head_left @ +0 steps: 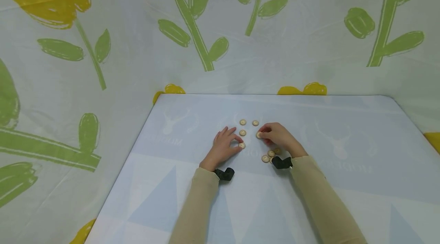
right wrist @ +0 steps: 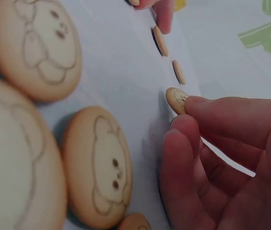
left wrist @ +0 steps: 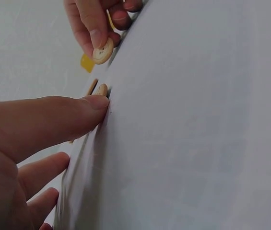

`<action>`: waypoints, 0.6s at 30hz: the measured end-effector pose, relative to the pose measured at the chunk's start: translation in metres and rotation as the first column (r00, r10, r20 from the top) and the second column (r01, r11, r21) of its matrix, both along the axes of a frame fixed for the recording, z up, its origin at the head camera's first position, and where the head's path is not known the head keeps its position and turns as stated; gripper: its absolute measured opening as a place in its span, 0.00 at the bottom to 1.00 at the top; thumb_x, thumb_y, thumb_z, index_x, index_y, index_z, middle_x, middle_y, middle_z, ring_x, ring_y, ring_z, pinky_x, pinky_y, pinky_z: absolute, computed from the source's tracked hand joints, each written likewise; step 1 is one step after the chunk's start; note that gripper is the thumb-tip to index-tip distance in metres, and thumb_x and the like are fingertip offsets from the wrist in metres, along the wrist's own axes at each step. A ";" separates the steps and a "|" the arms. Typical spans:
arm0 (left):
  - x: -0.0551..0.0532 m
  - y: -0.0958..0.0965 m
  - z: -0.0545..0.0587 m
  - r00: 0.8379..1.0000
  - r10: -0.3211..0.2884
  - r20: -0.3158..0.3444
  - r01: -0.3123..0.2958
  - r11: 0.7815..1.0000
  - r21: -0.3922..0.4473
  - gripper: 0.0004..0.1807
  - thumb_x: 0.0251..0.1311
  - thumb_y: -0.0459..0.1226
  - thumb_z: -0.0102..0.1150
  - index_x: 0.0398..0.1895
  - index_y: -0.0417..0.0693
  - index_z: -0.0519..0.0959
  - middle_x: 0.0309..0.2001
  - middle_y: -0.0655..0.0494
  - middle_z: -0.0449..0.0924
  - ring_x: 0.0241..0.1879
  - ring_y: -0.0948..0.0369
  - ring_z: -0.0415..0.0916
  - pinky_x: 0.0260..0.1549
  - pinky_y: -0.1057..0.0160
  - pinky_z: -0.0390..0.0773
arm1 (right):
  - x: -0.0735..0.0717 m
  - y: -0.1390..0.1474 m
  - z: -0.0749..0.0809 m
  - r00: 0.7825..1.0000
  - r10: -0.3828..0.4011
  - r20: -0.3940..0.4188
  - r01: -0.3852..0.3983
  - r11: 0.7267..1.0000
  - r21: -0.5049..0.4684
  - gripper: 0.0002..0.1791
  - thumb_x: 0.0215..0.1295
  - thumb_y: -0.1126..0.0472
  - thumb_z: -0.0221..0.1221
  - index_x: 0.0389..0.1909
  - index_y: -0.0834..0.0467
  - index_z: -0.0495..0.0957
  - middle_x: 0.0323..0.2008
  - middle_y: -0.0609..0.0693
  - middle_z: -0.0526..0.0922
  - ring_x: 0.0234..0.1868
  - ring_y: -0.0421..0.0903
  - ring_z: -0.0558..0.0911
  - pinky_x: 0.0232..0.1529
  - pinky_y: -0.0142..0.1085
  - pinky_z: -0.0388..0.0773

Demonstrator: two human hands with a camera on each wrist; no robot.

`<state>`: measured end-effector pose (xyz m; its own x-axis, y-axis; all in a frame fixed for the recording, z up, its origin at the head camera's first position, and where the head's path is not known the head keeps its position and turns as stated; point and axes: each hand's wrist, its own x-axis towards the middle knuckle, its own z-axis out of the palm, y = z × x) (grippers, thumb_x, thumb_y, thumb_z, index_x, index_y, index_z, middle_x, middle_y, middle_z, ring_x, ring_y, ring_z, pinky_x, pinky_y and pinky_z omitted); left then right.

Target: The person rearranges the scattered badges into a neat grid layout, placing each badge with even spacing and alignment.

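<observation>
Several small round tan discs lie on the table, with bear-like drawings on their faces in the right wrist view. My right hand (head_left: 277, 135) pinches one disc (right wrist: 175, 99) between thumb and forefinger, its edge tilted up at the table surface. My left hand (head_left: 225, 146) has thumb and forefinger at the edges of another disc (head_left: 242, 146), its other fingers spread. Beyond it are a disc (head_left: 242, 133) and two farther discs, one left (head_left: 243, 122) and one right (head_left: 255, 123). Near my right wrist a loose group of discs (head_left: 266, 158) lies close together.
The table (head_left: 343, 183) has a pale cloth with blue triangles and faint deer prints. Behind and to the left hangs a white curtain (head_left: 130, 37) with green stems and yellow flowers. A black wrist device (head_left: 282, 162) partly covers the loose group.
</observation>
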<state>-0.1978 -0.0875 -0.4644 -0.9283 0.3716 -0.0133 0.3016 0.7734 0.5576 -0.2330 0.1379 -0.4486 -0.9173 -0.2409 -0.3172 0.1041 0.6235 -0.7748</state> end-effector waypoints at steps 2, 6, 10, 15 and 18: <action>0.000 0.000 0.000 1.000 -0.001 0.001 0.001 1.000 0.009 0.09 0.53 0.45 0.59 0.37 0.58 0.78 0.66 0.55 0.54 0.67 0.53 0.38 0.61 0.48 0.38 | -0.001 0.000 0.000 1.000 -0.011 0.000 0.011 1.000 0.002 0.13 0.58 0.53 0.58 0.40 0.57 0.76 0.26 0.53 0.75 0.27 0.47 0.73 0.29 0.35 0.70; -0.001 0.000 0.001 1.000 0.001 0.005 -0.001 1.000 0.019 0.09 0.53 0.45 0.59 0.37 0.58 0.78 0.66 0.55 0.54 0.67 0.53 0.38 0.61 0.49 0.38 | -0.002 -0.001 -0.002 0.999 -0.039 0.000 0.039 0.999 -0.007 0.14 0.58 0.53 0.58 0.40 0.57 0.76 0.26 0.53 0.76 0.27 0.47 0.74 0.29 0.35 0.71; -0.001 0.000 0.001 1.000 0.000 0.001 0.000 1.000 0.017 0.08 0.53 0.45 0.59 0.37 0.58 0.78 0.66 0.55 0.54 0.67 0.53 0.38 0.61 0.49 0.38 | -0.003 -0.002 -0.002 0.999 -0.054 0.002 0.054 0.998 -0.016 0.14 0.58 0.53 0.58 0.41 0.57 0.76 0.27 0.52 0.76 0.27 0.46 0.74 0.28 0.35 0.71; -0.001 0.000 0.001 1.000 -0.005 0.001 0.005 1.000 0.012 0.09 0.53 0.45 0.59 0.37 0.57 0.78 0.66 0.55 0.54 0.67 0.53 0.38 0.61 0.49 0.38 | -0.004 -0.002 -0.001 0.999 -0.046 0.006 0.046 0.998 -0.030 0.14 0.58 0.53 0.58 0.41 0.57 0.75 0.27 0.52 0.76 0.27 0.46 0.74 0.27 0.34 0.72; 0.000 0.000 0.002 1.000 -0.009 -0.005 0.009 1.000 0.017 0.09 0.53 0.45 0.59 0.37 0.57 0.78 0.66 0.54 0.54 0.67 0.53 0.39 0.61 0.48 0.39 | -0.005 -0.002 -0.002 0.999 -0.037 -0.002 0.037 0.999 -0.037 0.14 0.59 0.54 0.57 0.42 0.58 0.75 0.26 0.52 0.76 0.26 0.45 0.74 0.27 0.34 0.72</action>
<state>-0.1983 -0.0879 -0.4629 -0.9251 0.3796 -0.0025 0.3109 0.7614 0.5688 -0.2377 0.1363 -0.4501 -0.9266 -0.2185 -0.3059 0.1240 0.5904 -0.7975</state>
